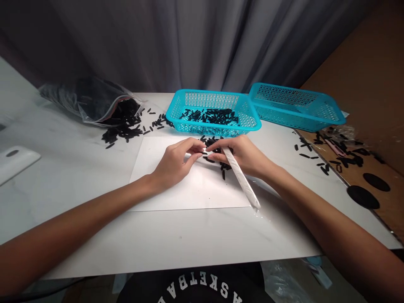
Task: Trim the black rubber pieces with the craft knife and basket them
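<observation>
Over a white sheet of paper (176, 193), my left hand (176, 162) has its thumb and forefinger close together, with a small black piece (204, 153) near the tips; whether it is gripped is too small to tell. Facing it, my right hand (243, 153) holds a long white stick-like tool (241, 176) that slants down toward me. Its thumb and forefinger point at my left fingertips. A pile of small black pieces (224, 174) lies under and behind my right hand. Just behind my hands, a blue basket (217, 128) holds many black pieces.
A clear zip bag (85, 101) spills black pieces at the back left. Another blue basket (293, 115) stands at the back right. Black pieces and two black ovals (362, 197) lie on the right. A white device (19, 162) rests at the left edge.
</observation>
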`<state>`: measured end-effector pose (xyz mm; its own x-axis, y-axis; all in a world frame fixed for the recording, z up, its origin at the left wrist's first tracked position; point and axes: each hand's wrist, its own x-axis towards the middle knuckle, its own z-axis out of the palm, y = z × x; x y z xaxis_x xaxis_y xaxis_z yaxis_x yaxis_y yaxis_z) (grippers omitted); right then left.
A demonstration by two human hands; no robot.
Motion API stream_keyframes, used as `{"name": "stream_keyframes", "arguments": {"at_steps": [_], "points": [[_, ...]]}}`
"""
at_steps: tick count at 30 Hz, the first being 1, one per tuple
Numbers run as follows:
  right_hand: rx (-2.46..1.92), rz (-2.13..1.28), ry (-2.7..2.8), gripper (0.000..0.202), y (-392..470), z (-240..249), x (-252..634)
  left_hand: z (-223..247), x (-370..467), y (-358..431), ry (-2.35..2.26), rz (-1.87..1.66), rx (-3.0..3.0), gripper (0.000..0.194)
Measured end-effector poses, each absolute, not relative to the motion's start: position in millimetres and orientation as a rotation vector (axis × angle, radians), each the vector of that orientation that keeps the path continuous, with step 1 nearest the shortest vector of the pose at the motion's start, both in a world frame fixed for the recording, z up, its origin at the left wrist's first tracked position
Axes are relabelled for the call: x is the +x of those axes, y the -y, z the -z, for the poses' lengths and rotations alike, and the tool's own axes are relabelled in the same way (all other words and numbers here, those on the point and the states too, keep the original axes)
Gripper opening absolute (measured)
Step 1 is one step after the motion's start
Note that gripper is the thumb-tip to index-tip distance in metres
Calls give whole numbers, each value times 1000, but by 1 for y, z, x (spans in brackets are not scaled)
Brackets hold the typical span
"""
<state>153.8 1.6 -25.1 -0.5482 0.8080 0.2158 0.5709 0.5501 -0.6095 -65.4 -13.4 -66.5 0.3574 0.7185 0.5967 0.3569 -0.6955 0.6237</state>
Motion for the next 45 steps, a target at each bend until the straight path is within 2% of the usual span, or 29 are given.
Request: {"name": "stream_keyframes", "arguments": {"at_steps": [6, 11, 16, 32, 45], "points": [[-1075, -771, 2189, 29, 4, 28, 148, 68, -65, 15, -847, -1406, 2264, 17], [-1034, -684, 2184, 27, 5, 29, 151, 66, -65, 14, -936, -1457, 2251, 20], [-979, -589, 2202, 27, 4, 28, 152, 62, -64, 14, -1013, -1455, 2260, 9], [-1044, -685, 2174, 31, 7, 24, 152, 63, -63, 15, -1022, -1489, 2241, 8], [-1014, -636, 2214, 29, 6, 20, 153, 62, -63, 15, -1034, -1462, 2190, 11]]}}
